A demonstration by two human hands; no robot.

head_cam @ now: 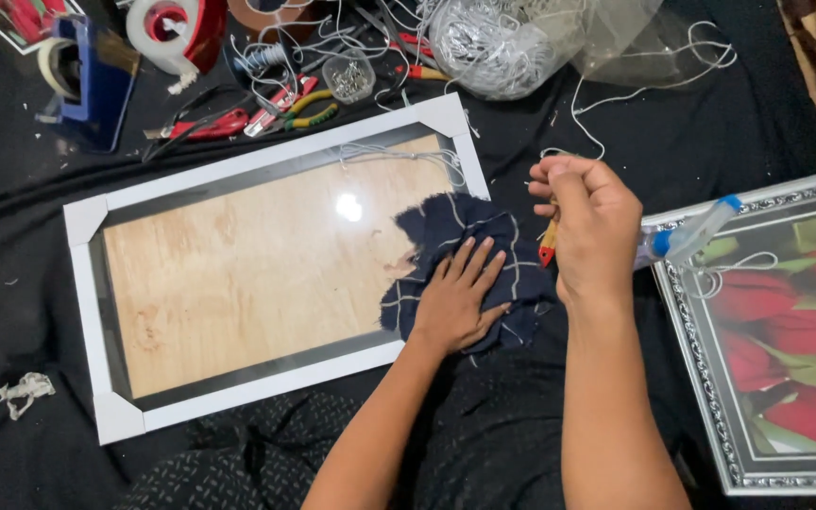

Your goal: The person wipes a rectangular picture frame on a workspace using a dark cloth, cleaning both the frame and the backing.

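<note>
The left hand [455, 307] is lying flat, fingers spread, on the dark cloth [469, 236] at the white frame's [238, 274] four o'clock corner — the right hand [592, 231], fisted on a spray bottle [687, 241], is risking overspray onto the wood backing.

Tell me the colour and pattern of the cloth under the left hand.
The cloth under the left hand is dark navy with thin white checks, seen in the head view.
</note>
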